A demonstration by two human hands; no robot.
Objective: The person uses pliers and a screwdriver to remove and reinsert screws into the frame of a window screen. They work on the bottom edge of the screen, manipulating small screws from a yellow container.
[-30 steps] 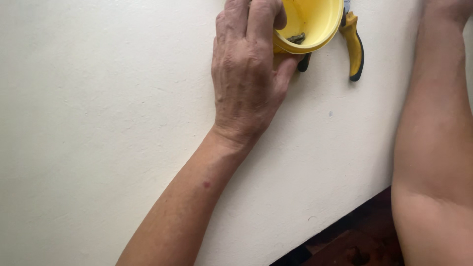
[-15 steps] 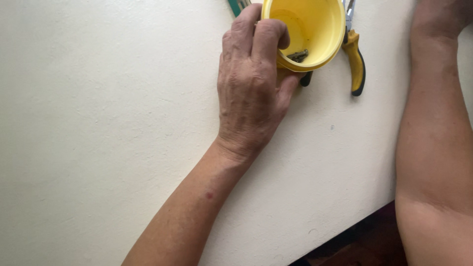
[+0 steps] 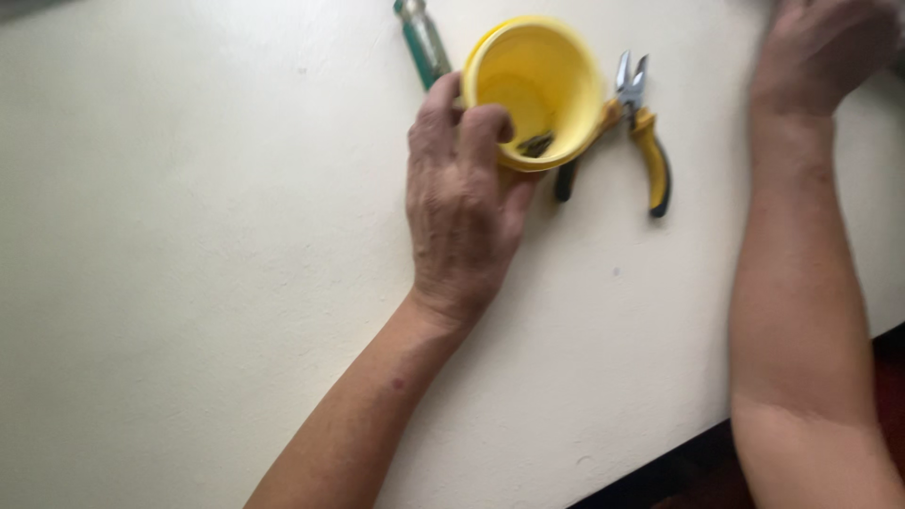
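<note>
My left hand point(image 3: 462, 203) grips the near rim of a small yellow bowl point(image 3: 537, 80) on a white table point(image 3: 189, 236), fingers curled over the edge. The bowl is tipped toward me and a few small dark bits lie inside near my fingertips. Yellow-and-black-handled cutting pliers point(image 3: 641, 132) lie just right of the bowl, partly under it. A green-handled tool point(image 3: 422, 42) lies behind my fingers, its top cut off by the frame. My right hand point(image 3: 830, 47) rests at the upper right, its fingers blurred and partly out of frame.
The white table's front edge point(image 3: 660, 462) runs diagonally at the lower right, with a dark floor beyond it. My right forearm point(image 3: 801, 311) lies along the table's right side.
The view has shifted so the bowl, pliers and green-handled tool sit lower in frame and show more fully. My left hand keeps its hold on the bowl's rim.
</note>
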